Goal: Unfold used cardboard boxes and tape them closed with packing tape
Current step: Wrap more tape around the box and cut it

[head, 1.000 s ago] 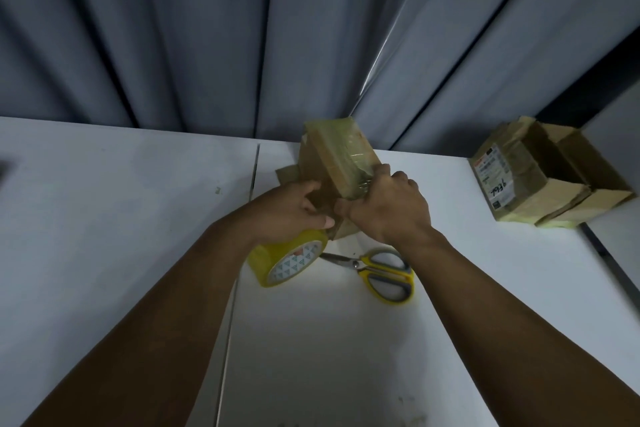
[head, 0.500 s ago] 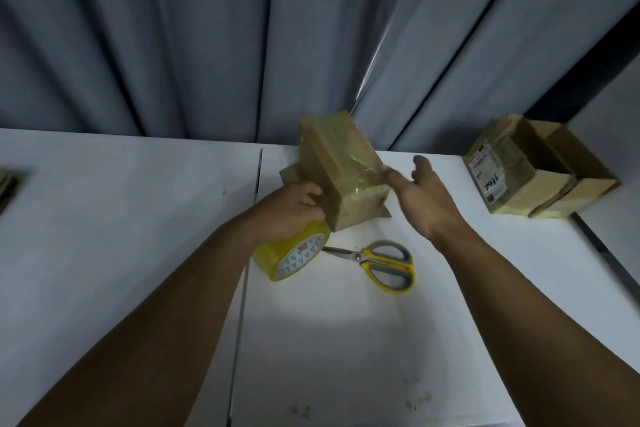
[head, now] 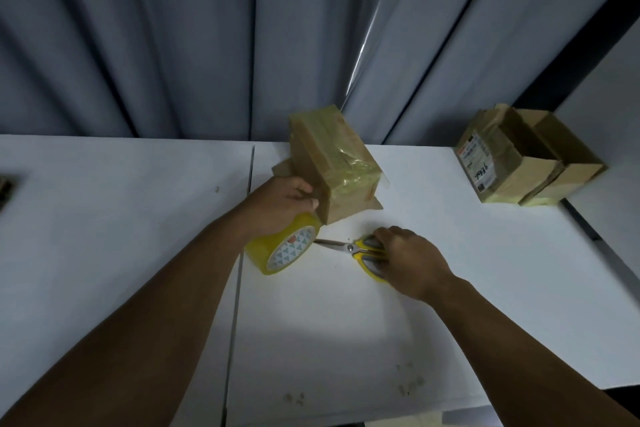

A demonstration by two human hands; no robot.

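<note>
box (head: pixel 343 198): matt cardboard, glossy tape | scissors (head: pixel 360 250): metal blades, plastic handles | table (head: pixel 121 218): smooth matt

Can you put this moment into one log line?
left hand: holds taped box | right hand: grasps scissors on table | tape roll: beside box

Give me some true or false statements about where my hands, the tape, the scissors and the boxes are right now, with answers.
1. The left hand holds the taped box. True.
2. The right hand rests on the tape roll. False: its fingers curl over the handles of the scissors.
3. The scissors' blades point toward the tape roll. True.
4. The other boxes are stacked on the taped box. False: they stand apart from it, at the right of the table.
</note>
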